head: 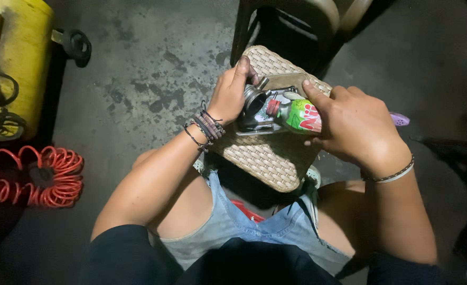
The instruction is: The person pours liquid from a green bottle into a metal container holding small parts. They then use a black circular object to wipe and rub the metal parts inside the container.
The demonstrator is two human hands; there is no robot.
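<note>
While the left hand (232, 96) grips a grey metal part (254, 108) on the woven wicker stool (276, 158), right hand (349, 124) fingers clasp a green plastic bottle (299, 116) — tipped toward it, probably pouring; next needs steady aim.

We look down at our two hands over a woven stool (268, 163). Our left hand (233, 97) grips a shiny metal part (254, 108) that sits on the stool. Our right hand (355, 126) holds a green bottle (299, 117) tipped on its side, and its red neck touches the metal part. We wear bands on both wrists. The floor (149, 68) is grey and stained. A red curly hose (33, 177) lies far to the left, below a yellow tank (19, 53).
</note>
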